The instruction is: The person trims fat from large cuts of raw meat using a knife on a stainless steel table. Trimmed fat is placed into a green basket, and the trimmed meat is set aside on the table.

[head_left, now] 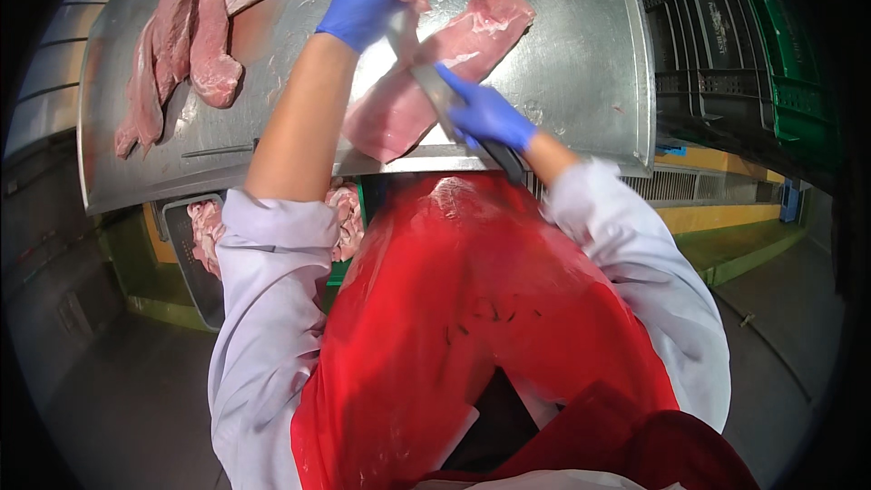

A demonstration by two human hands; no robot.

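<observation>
While the left hand [366, 2] grips meat [435, 73] and the right hand [488, 116] clasps a knife [435, 91], a tray [186, 263] holds scraps [207, 231]

Long strips of raw meat [195, 32] heaped at the far left corner of the steel worktop [590, 63]. More meat pieces [207, 231] in a dark tray [186, 277] below its near edge. Stacked black crates [703, 45] and green crates [785, 54] beyond its right edge.
</observation>
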